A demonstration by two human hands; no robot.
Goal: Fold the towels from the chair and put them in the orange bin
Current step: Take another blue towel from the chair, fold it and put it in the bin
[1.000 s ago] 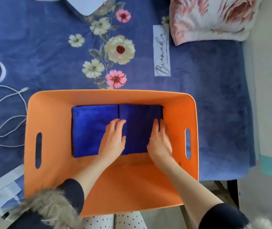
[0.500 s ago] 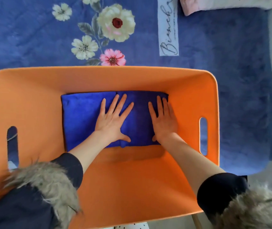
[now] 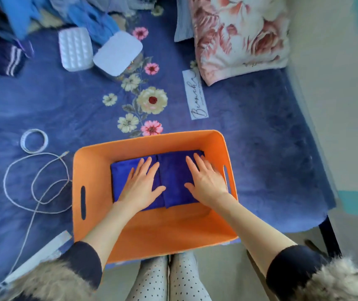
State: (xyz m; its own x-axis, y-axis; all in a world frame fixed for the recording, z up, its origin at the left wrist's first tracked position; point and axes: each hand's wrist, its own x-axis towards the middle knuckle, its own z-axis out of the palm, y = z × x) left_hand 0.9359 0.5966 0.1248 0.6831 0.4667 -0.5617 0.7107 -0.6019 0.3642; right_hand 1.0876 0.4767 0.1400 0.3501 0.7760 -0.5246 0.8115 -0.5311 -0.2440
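An orange bin (image 3: pixel 93 174) stands on the blue flowered blanket at the near edge of the bed. Two folded blue towels lie side by side on its floor, the left towel (image 3: pixel 121 174) and the right towel (image 3: pixel 174 170). My left hand (image 3: pixel 140 187) lies flat with spread fingers over the left towel, reaching the seam between the two. My right hand (image 3: pixel 206 181) presses flat on the right towel, close to the bin's right wall. Both hands hold nothing.
White cables (image 3: pixel 36 177) lie loose on the blanket left of the bin. Further back are a white padded case (image 3: pixel 74 48), a pale lidded box (image 3: pixel 117 54) and a heap of blue clothes (image 3: pixel 95 16). A floral pillow (image 3: pixel 238 33) sits back right.
The camera has pulled back and up, so more of the bed shows. Both hands stay flat on the towels, the left one shifted slightly leftward.
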